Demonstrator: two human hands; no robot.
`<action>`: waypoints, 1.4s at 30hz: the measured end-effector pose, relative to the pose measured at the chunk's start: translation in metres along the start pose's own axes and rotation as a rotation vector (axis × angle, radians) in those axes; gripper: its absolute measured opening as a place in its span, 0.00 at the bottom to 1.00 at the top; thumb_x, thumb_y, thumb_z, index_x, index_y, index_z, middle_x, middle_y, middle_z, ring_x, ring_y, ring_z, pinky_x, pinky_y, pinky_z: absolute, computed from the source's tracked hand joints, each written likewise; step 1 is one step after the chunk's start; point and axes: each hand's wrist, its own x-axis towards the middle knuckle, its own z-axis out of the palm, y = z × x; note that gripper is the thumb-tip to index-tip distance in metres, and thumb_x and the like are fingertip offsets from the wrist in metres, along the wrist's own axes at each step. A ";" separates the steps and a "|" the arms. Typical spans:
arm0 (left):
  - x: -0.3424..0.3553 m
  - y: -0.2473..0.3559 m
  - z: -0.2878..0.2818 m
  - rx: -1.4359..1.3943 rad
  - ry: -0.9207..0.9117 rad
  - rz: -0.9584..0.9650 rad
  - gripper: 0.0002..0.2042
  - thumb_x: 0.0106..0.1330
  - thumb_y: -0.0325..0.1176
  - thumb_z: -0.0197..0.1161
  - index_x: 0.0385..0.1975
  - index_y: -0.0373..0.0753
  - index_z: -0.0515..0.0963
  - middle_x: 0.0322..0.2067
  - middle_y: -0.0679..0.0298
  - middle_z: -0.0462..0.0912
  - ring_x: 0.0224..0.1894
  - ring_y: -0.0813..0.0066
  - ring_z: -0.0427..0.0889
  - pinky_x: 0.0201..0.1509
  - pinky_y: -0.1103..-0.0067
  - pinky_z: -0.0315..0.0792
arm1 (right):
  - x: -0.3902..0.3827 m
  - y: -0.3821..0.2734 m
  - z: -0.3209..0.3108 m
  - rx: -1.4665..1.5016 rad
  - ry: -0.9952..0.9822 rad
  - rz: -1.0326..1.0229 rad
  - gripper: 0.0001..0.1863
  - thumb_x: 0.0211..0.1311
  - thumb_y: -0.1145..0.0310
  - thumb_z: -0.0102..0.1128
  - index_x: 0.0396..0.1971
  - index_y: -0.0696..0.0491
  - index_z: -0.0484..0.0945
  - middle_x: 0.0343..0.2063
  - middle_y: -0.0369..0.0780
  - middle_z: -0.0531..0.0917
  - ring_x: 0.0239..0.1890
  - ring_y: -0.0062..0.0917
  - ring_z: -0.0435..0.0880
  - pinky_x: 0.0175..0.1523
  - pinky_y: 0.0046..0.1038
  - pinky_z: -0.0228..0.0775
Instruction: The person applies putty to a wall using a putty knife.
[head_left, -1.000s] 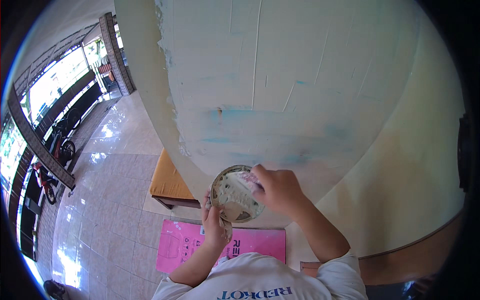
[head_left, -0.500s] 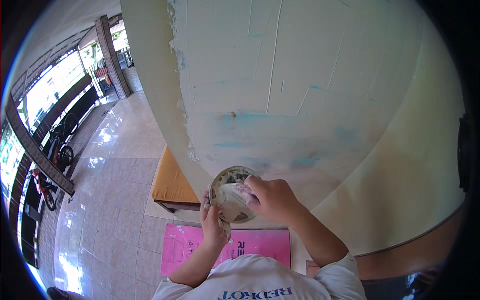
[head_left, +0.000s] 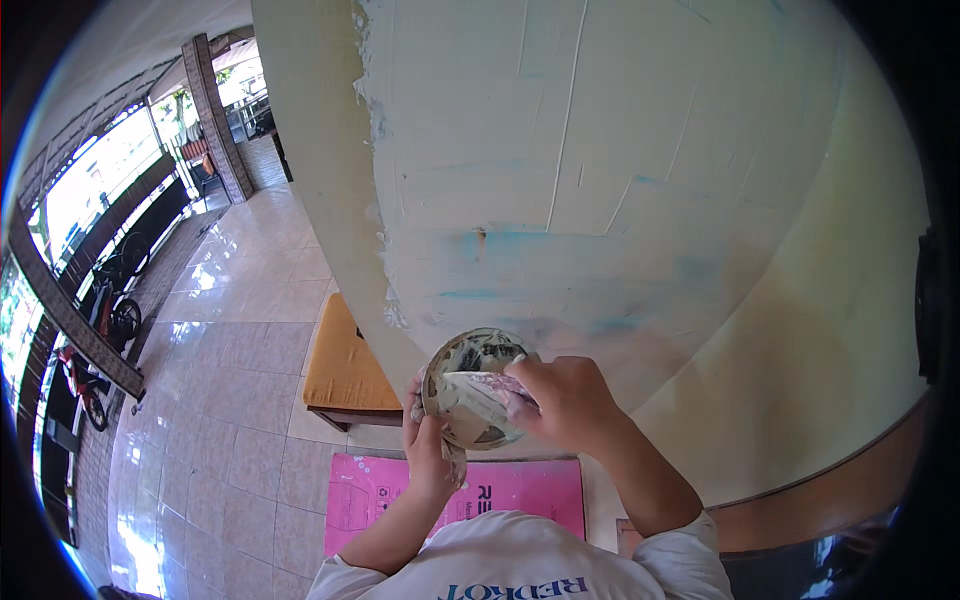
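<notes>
My left hand grips the near left rim of a round bowl, its fingers wrapped under the edge and smeared with pale putty. Inside the bowl lies off-white putty, with dark patches of the bottom showing through near the far side. My right hand is closed round the pinkish, putty-stained handle of a putty knife. The knife's blade reaches leftward into the bowl, over the putty. Beyond the bowl rises a wall coated in whitish filler, with bluish streaks, thin ridges and a ragged left edge.
A bench with an orange-yellow cushion stands against the wall, left of the bowl. Flat pink cardboard lies on the tiled floor below my hands. Motorbikes and a brick-patterned pillar are further left.
My right hand and the putty knife have shifted slightly right across the bowl. The bowl stays in my left hand, and the view has shifted a little.
</notes>
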 end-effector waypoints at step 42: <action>-0.023 0.000 -0.082 -0.176 0.104 -0.149 0.19 0.66 0.29 0.44 0.58 0.37 0.65 0.53 0.56 0.74 0.55 0.63 0.75 0.61 0.66 0.70 | -0.029 0.035 0.096 1.039 0.550 0.514 0.15 0.61 0.67 0.62 0.41 0.57 0.68 0.26 0.37 0.81 0.22 0.15 0.77 0.30 0.22 0.72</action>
